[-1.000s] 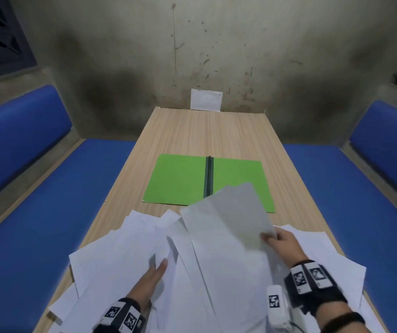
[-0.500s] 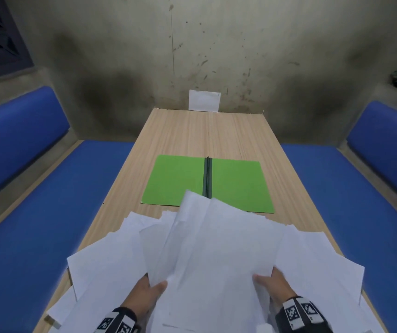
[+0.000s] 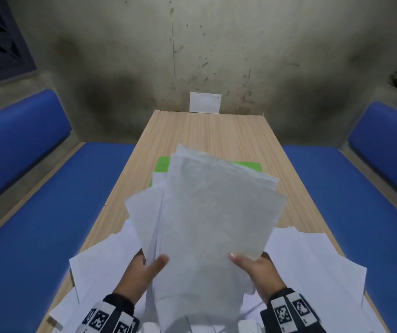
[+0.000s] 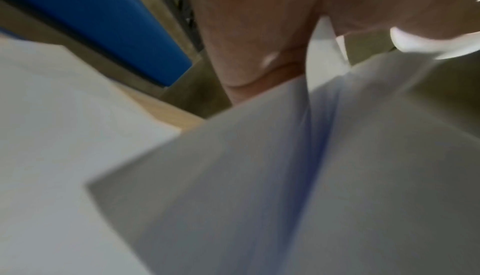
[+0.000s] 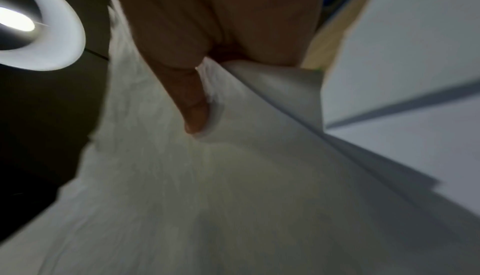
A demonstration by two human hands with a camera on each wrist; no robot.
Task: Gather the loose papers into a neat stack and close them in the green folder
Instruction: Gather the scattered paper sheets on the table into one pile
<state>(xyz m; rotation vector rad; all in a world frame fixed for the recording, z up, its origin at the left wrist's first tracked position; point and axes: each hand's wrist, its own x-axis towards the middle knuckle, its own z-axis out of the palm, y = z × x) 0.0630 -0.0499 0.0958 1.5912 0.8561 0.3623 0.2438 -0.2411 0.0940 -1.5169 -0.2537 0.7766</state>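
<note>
Where a stained concrete wall (image 3: 144, 56) closes off the far end, a long tabletop (image 3: 207, 131) of pale wood grain runs away from the viewer between two blue padded benches (image 3: 48, 212). A small white card (image 3: 205, 102) stands against the wall at the far edge.

Compared with half a second ago, the bundle of papers (image 3: 207, 224) has been lifted off the tabletop and tipped upright, so it now hides most of the green folder (image 3: 162, 163), which lay in full view before; only its far corners show.

The left hand (image 3: 142, 272) grips the bundle's lower left edge, thumb across the front. The right hand (image 3: 257, 267) pinches the lower right edge, thumb on the front, fingers behind. The sheets are thin, matte, faintly translucent white rectangles, unevenly fanned at the top. More loose sheets (image 3: 313, 260) lie flat and scattered on the near tabletop under both hands.
</note>
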